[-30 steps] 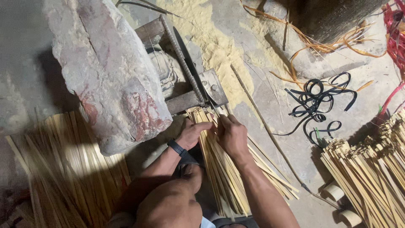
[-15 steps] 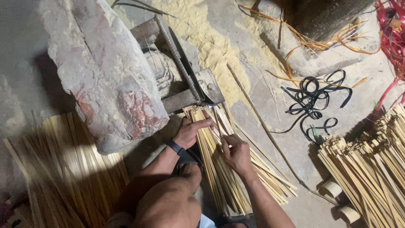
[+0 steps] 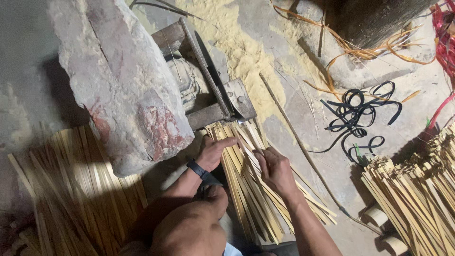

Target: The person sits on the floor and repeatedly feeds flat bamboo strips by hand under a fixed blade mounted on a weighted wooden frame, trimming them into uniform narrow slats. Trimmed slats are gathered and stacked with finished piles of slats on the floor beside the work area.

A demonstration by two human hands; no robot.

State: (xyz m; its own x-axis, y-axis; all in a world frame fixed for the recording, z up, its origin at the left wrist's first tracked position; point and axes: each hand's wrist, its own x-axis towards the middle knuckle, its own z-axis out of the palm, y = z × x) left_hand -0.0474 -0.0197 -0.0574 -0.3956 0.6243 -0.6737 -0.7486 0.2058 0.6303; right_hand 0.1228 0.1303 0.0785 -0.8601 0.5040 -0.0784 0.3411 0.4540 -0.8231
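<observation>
- The left hand lies on the near-left side of a bundle of bamboo strips, fingers stretched flat across the far ends of the strips, pressing rather than clasping; nothing is closed inside it.
- The right hand sits on the right side of the same bundle, its fingers curled around one or a few strips that it lifts slightly off the rest; how many it pinches cannot be told.
- The bundle lies on the ground between the person's knees, running from near to far, its far ends just beside a metal blade fixed on a block.
- A large stone weighs on the left of the block, touching it.
- The step in hand looks like sorting and feeding: one strip is being separated from the bundle and pointed toward the blade.
- The next move seems to call for freeing that strip cleanly from its neighbours, lining its end up with the blade edge, and keeping the fingers well back from the edge.
- To the left lies a flat spread of strips; at the right, a stacked pile of strips.
- Black straps lie coiled on the far right, well apart from the hands, and sawdust covers the ground beyond the blade.
</observation>
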